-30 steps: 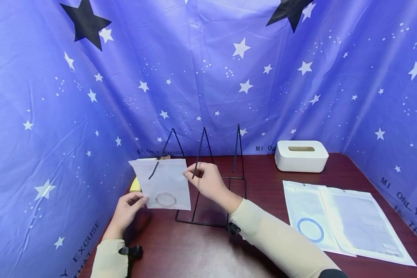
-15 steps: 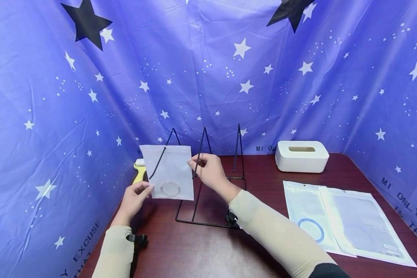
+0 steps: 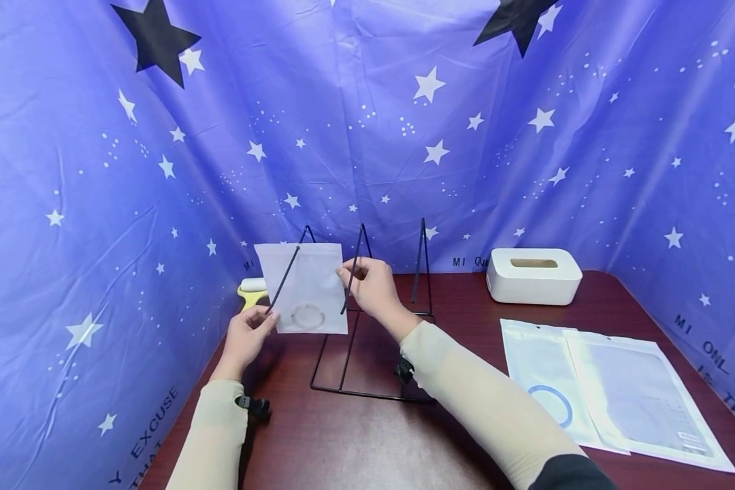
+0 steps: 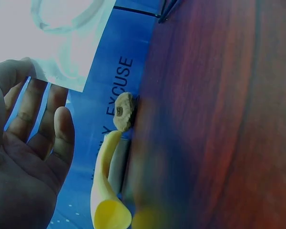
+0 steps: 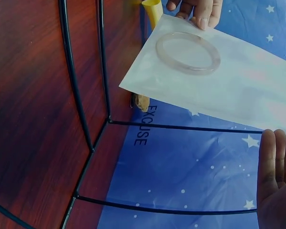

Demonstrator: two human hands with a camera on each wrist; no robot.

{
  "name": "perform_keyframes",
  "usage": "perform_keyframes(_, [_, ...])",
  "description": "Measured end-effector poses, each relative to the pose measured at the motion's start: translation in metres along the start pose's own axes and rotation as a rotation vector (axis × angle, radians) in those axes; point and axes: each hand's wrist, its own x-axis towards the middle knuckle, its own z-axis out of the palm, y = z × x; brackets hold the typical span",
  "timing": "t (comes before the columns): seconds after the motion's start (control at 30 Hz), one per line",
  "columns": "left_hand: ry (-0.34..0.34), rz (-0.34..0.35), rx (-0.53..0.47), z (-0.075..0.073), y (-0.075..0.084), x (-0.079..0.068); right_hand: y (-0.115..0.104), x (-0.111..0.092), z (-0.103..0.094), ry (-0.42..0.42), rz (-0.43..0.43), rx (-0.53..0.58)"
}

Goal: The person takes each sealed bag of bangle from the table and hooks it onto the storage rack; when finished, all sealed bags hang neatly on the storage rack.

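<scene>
Both hands hold a white zip bag with a pale ring, like a bangle, showing inside near its bottom. My left hand pinches the bag's lower left corner between thumb and fingers. At its right edge, my right hand pinches it with thumb and forefinger. The bag is on the leftmost prong of a black wire rack: the prong comes out near the middle of the top edge and slopes down in front of it. In the right wrist view the bangle lies flat in the bag.
A yellow-handled roller lies behind the bag, with a small tan object near it. A white tissue box stands at the back right. Two flat clear-front bags overlap on the table's right, one showing a blue ring.
Both hands have moved the bag up, back and slightly right along the prong, so more of the prong shows in front of it. The rack and the bags at right stay put.
</scene>
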Motion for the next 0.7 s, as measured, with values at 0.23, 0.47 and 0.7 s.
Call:
perform_keyframes(0.23, [0.01,-0.009,0.026,0.005,0.003,0.011,0.001,0.01,0.0,-0.004,0.065,0.007])
perform_keyframes(0.47, [0.024,-0.044,0.077,0.011,0.005,0.019,0.002,0.021,-0.003,0.008,0.081,-0.049])
perform_keyframes(0.7, [0.026,-0.011,0.049,0.016,0.005,0.02,0.005,0.027,-0.004,0.017,0.089,-0.064])
